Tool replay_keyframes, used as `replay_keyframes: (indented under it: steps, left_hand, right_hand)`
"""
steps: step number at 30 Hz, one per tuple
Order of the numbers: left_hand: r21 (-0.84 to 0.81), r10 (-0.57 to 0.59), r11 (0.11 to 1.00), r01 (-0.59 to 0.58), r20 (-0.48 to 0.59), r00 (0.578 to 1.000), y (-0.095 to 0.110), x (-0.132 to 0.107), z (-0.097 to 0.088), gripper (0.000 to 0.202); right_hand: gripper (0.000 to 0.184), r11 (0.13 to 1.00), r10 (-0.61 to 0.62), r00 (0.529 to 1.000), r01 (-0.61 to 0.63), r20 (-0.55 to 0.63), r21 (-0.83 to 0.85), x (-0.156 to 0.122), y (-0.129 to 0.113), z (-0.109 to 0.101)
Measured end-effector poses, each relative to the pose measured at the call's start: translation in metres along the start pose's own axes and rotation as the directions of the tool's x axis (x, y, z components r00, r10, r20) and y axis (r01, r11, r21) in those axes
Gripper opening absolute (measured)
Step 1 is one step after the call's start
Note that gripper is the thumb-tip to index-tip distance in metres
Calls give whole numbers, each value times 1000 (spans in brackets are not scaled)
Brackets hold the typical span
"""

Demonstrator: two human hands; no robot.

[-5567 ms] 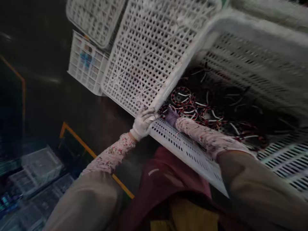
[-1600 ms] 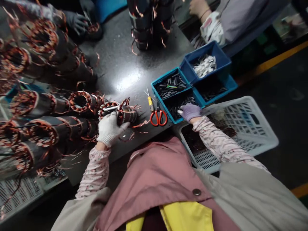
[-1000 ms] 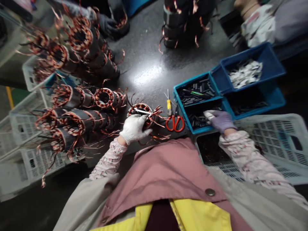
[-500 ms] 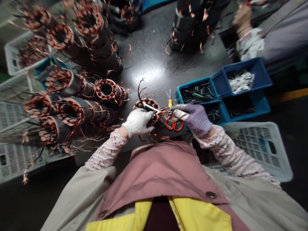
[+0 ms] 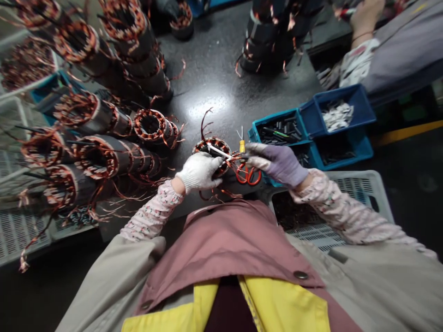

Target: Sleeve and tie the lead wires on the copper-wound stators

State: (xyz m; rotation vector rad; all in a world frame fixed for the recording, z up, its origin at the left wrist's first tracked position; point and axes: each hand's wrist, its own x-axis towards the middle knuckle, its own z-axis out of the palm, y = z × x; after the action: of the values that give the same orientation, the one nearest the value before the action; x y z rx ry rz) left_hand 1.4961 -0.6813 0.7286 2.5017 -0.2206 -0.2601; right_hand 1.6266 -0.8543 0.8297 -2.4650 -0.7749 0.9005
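Dark grey work table (image 5: 211,55) spreads ahead of both hands. Left of the left hand, wound motor stators with steel cores and orange copper coils (image 5: 93,157) lie on their sides in rows, with more stacked beyond. Past the right hand sit blue plastic divided trays (image 5: 277,123), holding black tubing pieces and white scraps. A white perforated plastic crate (image 5: 375,196) lies under the right forearm. Well ahead of the right hand, a co-worker's bare hand (image 5: 367,16) works apart from the person's own.

Main piece: a wound stator with red-orange copper coils (image 5: 212,154), held between the two hands, directly ahead of the chest. The left hand (image 5: 199,172), in a white cotton glove, is clamped around its near side. The right hand (image 5: 277,163), in a lilac glove, reaches in with fingers drawn together among the loose copper leads, near the end of a thin white sleeve (image 5: 218,151) lying across the coil face. Whether it pinches a lead is too fine to tell. Red-handled scissors (image 5: 248,176) lie just under the right fingertips, beside a yellow-handled awl (image 5: 242,146).

Handling judgement: hold the core firmly and keep the leads under light tension, so the fine wire does not kink.
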Motion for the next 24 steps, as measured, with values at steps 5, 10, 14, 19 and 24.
replay_keyframes:
  steps: [5,10,14,19,24]
  left_hand:
    - [-10,26,1000,-26,-17,1000,-3,-5,-1,57]
    - [37,-2,999,3,-10,1000,-9,-5,-5,59]
    - [32,-18,999,17,24,1000,-3,-6,-11,60]
    - [67,-14,998,7,102,995,-3,-4,-10,60]
    - [136,-51,990,34,125,991,-3,-6,-13,43]
  right_hand:
    - [29,978,18,1000,-20,-12,-209,0,-9,25]
    - [31,953,-72,991,102,117,-285,9,-13,18]
    - [30,846,-35,951,192,306,-498,9,-25,2]
    - [32,788,2,942,205,335,-580,21,-41,25]
    - [37,898,-62,947,191,314,-396,17,-38,49]
